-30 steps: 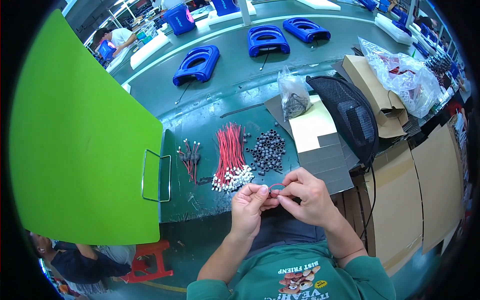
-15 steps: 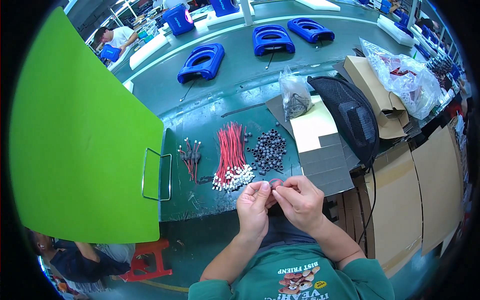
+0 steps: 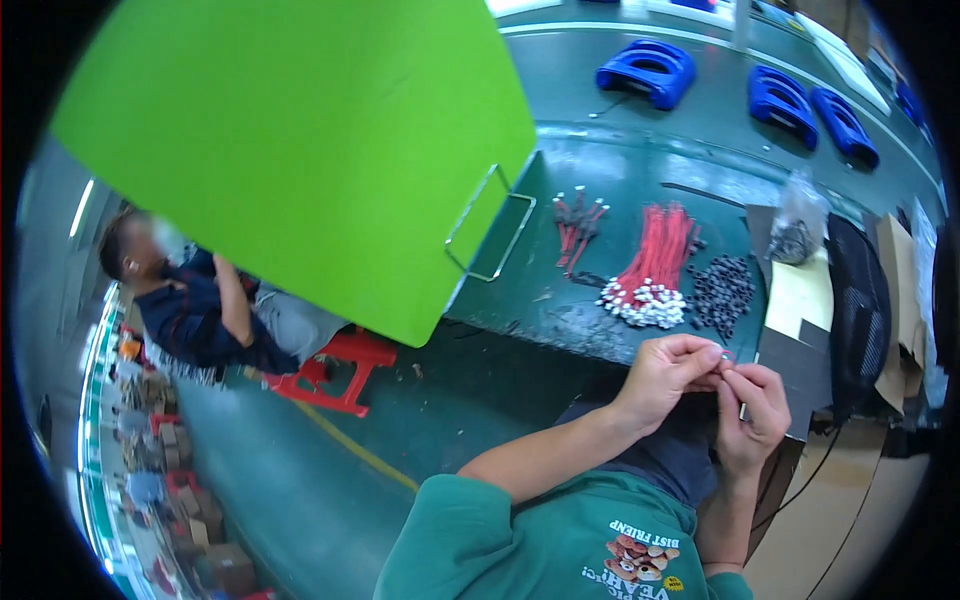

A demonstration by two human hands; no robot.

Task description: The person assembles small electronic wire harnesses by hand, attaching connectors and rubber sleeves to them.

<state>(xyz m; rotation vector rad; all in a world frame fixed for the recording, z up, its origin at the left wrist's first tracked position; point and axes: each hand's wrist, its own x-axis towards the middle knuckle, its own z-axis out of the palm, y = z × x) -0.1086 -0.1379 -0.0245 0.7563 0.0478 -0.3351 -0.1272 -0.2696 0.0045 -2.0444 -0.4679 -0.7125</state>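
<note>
My left hand (image 3: 672,380) and my right hand (image 3: 757,412) meet fingertip to fingertip just off the table's near edge. Between them they pinch a short red wire lead, mostly hidden by the fingers; a pale end (image 3: 743,410) pokes out by the right palm. Just beyond lies a bundle of red wire leads (image 3: 660,250) with white plugs (image 3: 642,303) toward me. A heap of small black caps (image 3: 722,295) sits to its right. Off to the left is a smaller group of red leads with black pieces on them (image 3: 577,228).
A large green panel (image 3: 300,150) with a wire handle (image 3: 490,225) rises at the left. Beyond it a person (image 3: 200,290) sits on a red stool (image 3: 345,370). Blue housings (image 3: 648,72) lie at the back. A clear bag (image 3: 798,215), black mesh case (image 3: 858,310) and cardboard (image 3: 835,490) are right.
My view has swung left, so the table and hands appear farther right and more of the seated person shows. Both hands stay together at the lead; its red loop is now mostly covered.
</note>
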